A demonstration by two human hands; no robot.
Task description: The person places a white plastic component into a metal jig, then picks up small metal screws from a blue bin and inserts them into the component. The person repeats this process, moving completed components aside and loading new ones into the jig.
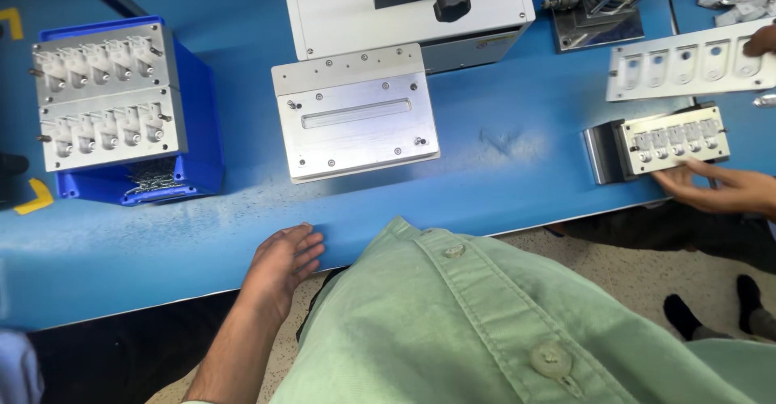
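blue table (501, 186) fills view; metal fixture block (356, 121) at 12 o'clock, blue bin (198, 129) with two loaded jigs at 10; left hand (283, 262) at 7 resting on table edge, fingers loosely curled, holding nothing; right hand not visible, can't tell; co-worker's hand (719, 190) at 3 touching small jig (675, 141)

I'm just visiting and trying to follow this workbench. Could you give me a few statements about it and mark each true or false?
1. The person's left hand rests on the edge of the blue table, holding nothing. True.
2. Two loaded grey fixture plates sit on a red bin. False: the bin is blue.
3. A co-worker's hand touches the small fixture at the right. True.
4. The person's right hand grips the metal block. False: that hand is out of view; nothing touches the block.
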